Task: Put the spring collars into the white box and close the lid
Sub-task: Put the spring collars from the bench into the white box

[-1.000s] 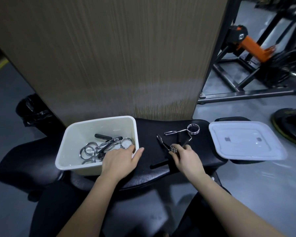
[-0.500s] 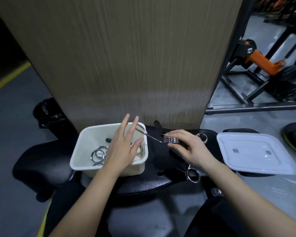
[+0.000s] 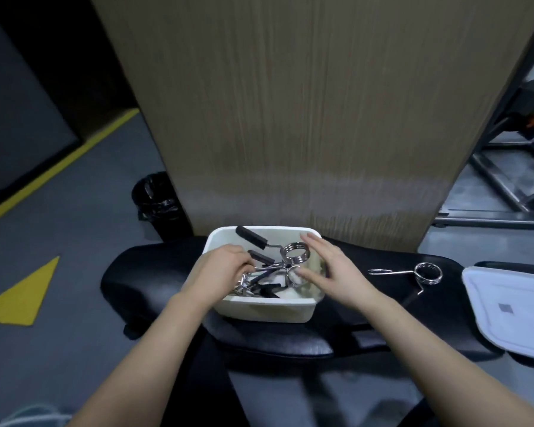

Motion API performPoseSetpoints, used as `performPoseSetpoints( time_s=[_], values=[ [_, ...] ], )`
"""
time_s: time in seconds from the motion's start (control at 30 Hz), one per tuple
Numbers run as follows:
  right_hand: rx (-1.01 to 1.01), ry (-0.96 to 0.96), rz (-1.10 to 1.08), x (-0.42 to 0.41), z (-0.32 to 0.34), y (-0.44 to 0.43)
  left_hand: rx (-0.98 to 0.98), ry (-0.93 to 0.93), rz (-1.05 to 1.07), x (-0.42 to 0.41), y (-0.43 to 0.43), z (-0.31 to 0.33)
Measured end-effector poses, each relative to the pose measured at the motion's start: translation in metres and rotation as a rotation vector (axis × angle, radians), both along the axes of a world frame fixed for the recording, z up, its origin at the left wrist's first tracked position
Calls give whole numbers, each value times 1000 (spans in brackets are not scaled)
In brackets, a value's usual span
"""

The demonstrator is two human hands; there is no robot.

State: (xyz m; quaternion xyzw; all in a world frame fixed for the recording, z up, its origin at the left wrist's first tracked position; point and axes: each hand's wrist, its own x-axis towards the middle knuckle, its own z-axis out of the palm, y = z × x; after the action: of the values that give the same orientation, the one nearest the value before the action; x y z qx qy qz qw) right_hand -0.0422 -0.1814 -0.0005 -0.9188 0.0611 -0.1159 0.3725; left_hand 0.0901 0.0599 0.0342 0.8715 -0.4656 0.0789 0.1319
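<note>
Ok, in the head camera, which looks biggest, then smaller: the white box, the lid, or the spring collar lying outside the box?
1. White box and lid: unsure, since the picture's edge cuts the lid off.
2. Loose spring collar on the black bench pad: clearly smallest.

The spring collars are shiny silver metal with dull black grips. The box and lid look like smooth white plastic. The black bench looks like soft, slightly shiny leather.

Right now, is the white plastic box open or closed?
Open. The white plastic box has no lid on it; the white lid lies apart on the right, and metal spring collars show inside.
</note>
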Motion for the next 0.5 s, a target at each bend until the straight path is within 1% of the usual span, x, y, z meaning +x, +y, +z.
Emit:
performPoseSetpoints(
  time_s=[0.07,0.2,0.3,0.37,0.43,0.5],
  values=[
    [162,57,-131,8,-10,9,7,-6,49,1,2,-5],
    [319,68,-231,16,-28,30,101,45,64,4,1,-23],
    [470,101,-386,14,-28,37,80,97,14,4,-2,-35],
    [590,143,-464,14,-34,35,70,91,-48,5,-10,-37],
    [667,134,-509,14,-38,35,133,72,-110,4,-24,-37],
    [733,112,-544,14,-39,36,236,71,-165,3,-37,-37]
  ],
)
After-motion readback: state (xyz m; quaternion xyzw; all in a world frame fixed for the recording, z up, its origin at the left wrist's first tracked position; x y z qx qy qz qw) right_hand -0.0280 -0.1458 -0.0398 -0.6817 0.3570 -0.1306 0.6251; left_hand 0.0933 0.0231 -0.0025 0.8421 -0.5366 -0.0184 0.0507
